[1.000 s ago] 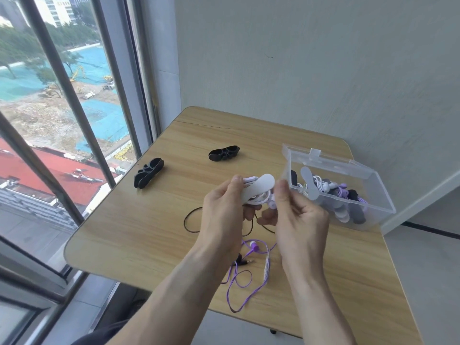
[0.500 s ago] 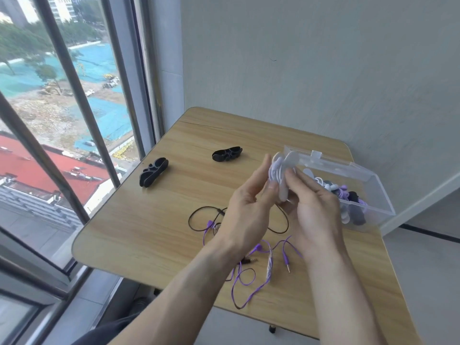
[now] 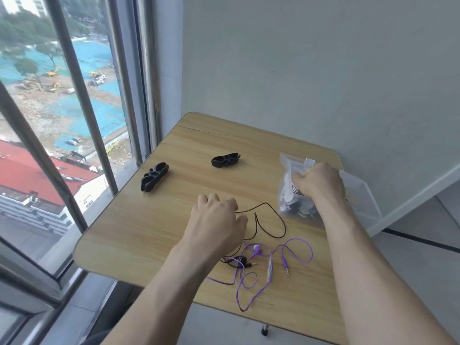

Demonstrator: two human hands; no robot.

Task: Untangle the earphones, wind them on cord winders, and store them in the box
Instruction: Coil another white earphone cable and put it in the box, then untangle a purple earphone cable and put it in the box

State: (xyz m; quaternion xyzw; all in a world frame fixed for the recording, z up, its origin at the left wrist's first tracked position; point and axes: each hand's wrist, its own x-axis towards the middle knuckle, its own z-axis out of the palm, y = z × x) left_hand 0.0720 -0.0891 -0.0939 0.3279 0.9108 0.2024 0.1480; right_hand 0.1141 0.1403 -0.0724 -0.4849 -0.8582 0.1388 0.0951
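Black, soft-looking rubber or silicone, lobed like a flattened figure: one cord winder (image 3: 154, 176) at the left part of the wooden table (image 3: 124, 232), flat and bare of any cord. A second cord winder (image 3: 226, 160) of the same kind further back, well apart from the first, also unused.

Nearer the front edge, the left hand (image 3: 216, 220), palm down, fingers loosely bent over one end of the black earphones (image 3: 268, 220). Could not tell whether pinched the thin cord or only touched it.

Thin, glossy, loosely looped: the black cord on the bare wood, not yet wound. Just in front of it the purple earphones (image 3: 271, 260), slim rubbery cable in several open loops, with a round bud, an inline remote and a metal plug. Crossed with the black set near the black bud, so judged not fully untangled.

At the right, the clear hard plastic box (image 3: 361, 195), open, with wound sets in grey, white and purple inside. Reached into it the right hand (image 3: 318, 183), fingers curled against a white winder (image 3: 287, 185). Impossible to say if gripped or let go.

Judged more than half done: several sets stored, two sets and two winders left. Hands well apart.
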